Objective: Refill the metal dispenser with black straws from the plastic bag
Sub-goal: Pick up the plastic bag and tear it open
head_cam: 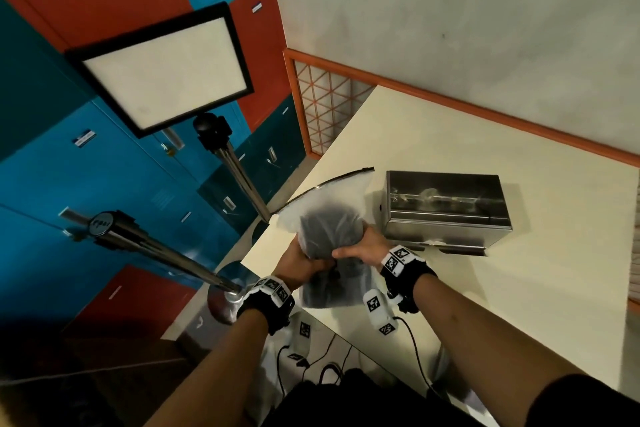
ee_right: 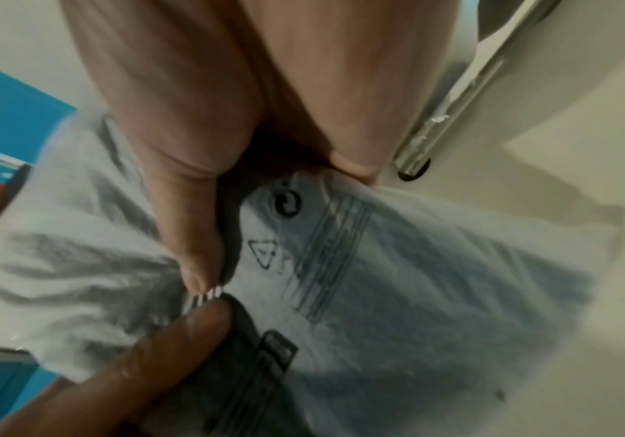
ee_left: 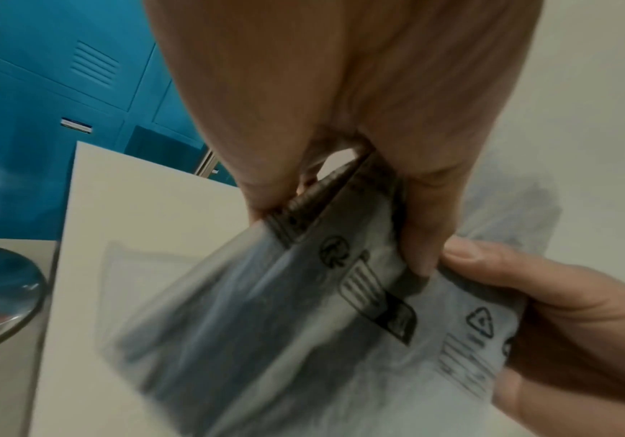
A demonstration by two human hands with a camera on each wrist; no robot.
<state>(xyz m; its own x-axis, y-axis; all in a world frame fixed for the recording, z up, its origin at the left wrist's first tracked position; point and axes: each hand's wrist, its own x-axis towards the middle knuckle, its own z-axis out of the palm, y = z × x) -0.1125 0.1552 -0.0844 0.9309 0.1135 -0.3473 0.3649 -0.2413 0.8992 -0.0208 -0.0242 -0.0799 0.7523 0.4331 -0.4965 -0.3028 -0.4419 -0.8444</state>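
Observation:
A frosted plastic bag (head_cam: 327,218) holds a dark bundle of black straws (head_cam: 329,230) above the cream table's near-left corner. My left hand (head_cam: 304,262) grips the bag from the left and my right hand (head_cam: 363,250) grips it from the right, thumbs close together at its middle. Printed symbols show on the bag (ee_left: 303,325) in the left wrist view, and the bag (ee_right: 397,281) fills the right wrist view too. The metal dispenser (head_cam: 446,210), a closed steel box, stands on the table just right of the bag.
The cream table (head_cam: 519,288) runs to an orange-trimmed wall at the back. Off its left edge stand two chrome stanchion posts (head_cam: 242,173), one carrying a framed sign (head_cam: 162,69), before blue and red lockers (head_cam: 86,166). Cables hang by my waist.

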